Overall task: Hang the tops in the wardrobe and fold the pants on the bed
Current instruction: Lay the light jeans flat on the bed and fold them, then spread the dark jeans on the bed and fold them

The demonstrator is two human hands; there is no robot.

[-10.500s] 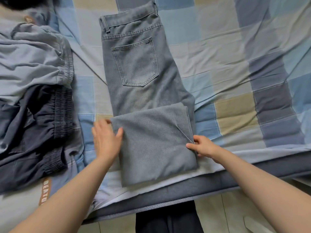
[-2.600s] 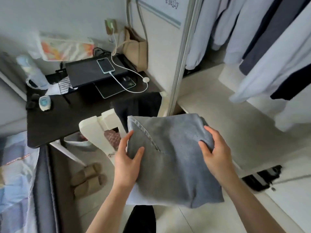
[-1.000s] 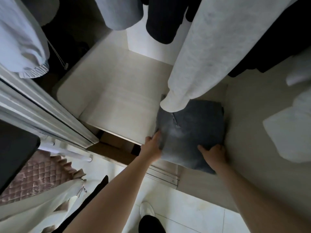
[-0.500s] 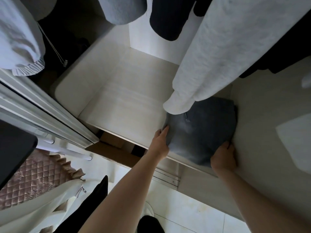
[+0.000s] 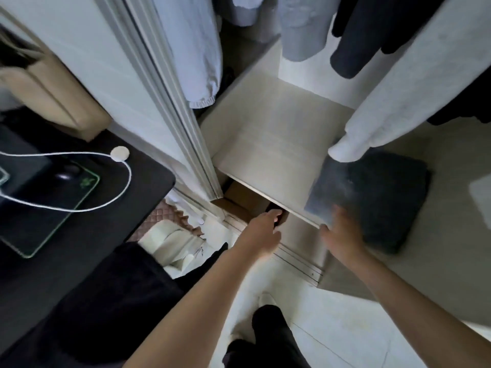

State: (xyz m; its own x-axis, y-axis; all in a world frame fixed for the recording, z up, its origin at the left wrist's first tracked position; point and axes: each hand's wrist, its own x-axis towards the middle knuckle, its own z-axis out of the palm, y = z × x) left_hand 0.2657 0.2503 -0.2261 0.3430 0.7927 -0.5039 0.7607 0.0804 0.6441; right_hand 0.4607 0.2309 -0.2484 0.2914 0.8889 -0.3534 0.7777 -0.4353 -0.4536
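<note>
The folded grey jeans (image 5: 372,197) lie on the pale wardrobe shelf (image 5: 268,155), under the hem of a hanging white garment (image 5: 385,102). My right hand (image 5: 341,232) is blurred, just in front of the jeans' near edge, fingers spread and holding nothing. My left hand (image 5: 264,229) hovers in front of the shelf edge, fingers loosely bent and empty. Several tops hang above: a light blue one (image 5: 196,54), a grey-blue one (image 5: 303,27) and a dark one (image 5: 353,43).
The wardrobe's sliding door frame (image 5: 170,102) stands left of the shelf, with its floor track (image 5: 295,258) below. A black desk (image 5: 79,221) with a white cable (image 5: 119,155) and mouse pad sits at the left. A cardboard box (image 5: 244,200) lies under the shelf.
Both hands have let go of the folded jeans and drawn back toward me. The jeans stay on the shelf. My head has turned left, bringing the desk into view.
</note>
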